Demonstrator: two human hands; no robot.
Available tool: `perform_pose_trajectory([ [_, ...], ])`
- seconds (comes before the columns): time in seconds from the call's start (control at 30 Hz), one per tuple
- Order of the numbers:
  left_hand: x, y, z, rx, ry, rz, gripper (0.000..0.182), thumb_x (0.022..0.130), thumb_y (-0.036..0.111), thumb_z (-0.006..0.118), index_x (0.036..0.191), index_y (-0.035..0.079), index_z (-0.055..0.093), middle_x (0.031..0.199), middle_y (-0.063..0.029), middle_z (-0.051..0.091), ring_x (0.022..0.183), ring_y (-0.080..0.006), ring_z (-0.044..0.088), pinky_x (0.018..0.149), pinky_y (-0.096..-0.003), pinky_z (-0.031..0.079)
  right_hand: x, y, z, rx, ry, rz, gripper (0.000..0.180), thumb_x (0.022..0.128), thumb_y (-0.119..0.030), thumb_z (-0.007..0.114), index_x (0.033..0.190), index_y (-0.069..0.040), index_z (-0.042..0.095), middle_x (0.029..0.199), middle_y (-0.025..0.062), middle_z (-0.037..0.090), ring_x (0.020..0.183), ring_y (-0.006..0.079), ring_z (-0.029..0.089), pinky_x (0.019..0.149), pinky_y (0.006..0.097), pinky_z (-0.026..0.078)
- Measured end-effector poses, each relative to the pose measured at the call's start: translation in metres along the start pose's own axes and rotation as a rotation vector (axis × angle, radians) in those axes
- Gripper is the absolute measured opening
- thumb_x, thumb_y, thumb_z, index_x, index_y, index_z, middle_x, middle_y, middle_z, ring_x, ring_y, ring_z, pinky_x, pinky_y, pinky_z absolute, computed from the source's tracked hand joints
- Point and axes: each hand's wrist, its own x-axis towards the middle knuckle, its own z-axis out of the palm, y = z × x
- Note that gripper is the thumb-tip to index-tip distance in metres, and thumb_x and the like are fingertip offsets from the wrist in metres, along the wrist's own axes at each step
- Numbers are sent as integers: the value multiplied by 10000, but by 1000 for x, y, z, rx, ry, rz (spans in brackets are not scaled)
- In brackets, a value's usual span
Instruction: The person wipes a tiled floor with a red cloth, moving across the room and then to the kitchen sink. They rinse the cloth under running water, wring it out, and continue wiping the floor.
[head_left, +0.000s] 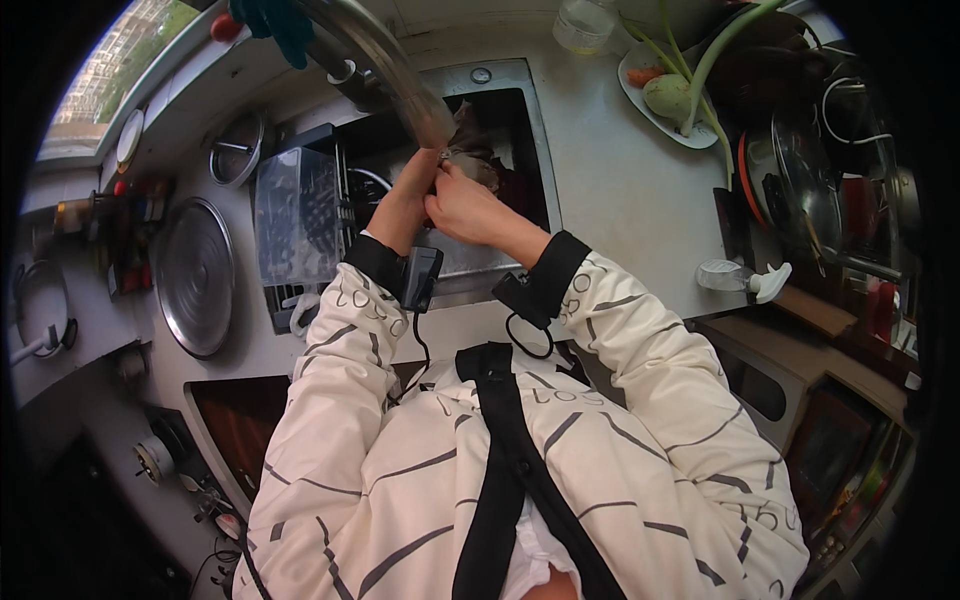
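Observation:
Both hands are together over the dark-basined sink (551, 176), below the end of the metal faucet (390, 67). My left hand (416, 184) is raised at the left, and the faucet's end hides most of its fingers. Beside it, my right hand (465, 206) has its fingertips pinched on what looks like the gathered top of a thin, crumpled plastic bag (476, 171). Part of the bag extends behind the fingers into the basin. What it contains is too dark and blurred to tell.
Left of the sink, a clear plastic box (296, 217) stands by a rack, near a round metal lid (196, 277). Rightward are a plate (705, 137) with vegetables, a spray bottle (727, 277) at the counter edge, and a lidded pan (806, 180). A teal glove (281, 30) hangs near the faucet.

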Motion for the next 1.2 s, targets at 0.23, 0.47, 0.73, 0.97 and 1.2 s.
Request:
perform_pose_trajectory([
  [0.23,3,4,-26,191,176,279,213,954,122,597,1138,17,620,1044,-49,673,926,-174,647,788,-302,528,-28,76,30,401,-192,-116,524,840,-270,689,1255,37,601,1418,257,469,1243,385,521,1036,400,438],
  [0.47,-11,54,-25,327,219,441,224,960,181,604,1119,27,636,1050,-52,681,930,-143,652,816,-283,521,47,198,75,719,294,916,573,881,-184,579,1351,108,432,1323,316,513,1159,391,575,924,460,487],
  [0.73,-32,55,-27,240,161,480,310,1003,140,537,1276,-6,558,1173,-80,652,1029,-169,640,899,-300,509,68,196,96,1213,702,969,440,916,-177,631,1297,12,521,1219,149,621,1096,277,594,906,395,478],
  [0.97,-25,63,-22,231,46,469,332,1001,133,536,1312,18,515,1148,-85,641,1004,-167,636,867,-304,517,57,114,0,1468,504,107,272,974,-170,576,1216,-52,536,1061,49,620,970,162,591,869,326,489],
  [1.2,-36,75,-26,183,87,548,286,1003,118,523,1274,29,529,1080,-88,645,923,-187,644,814,-329,535,57,88,-46,1171,382,135,281,993,-179,537,1230,-29,522,1107,68,629,968,170,607,842,324,510],
])
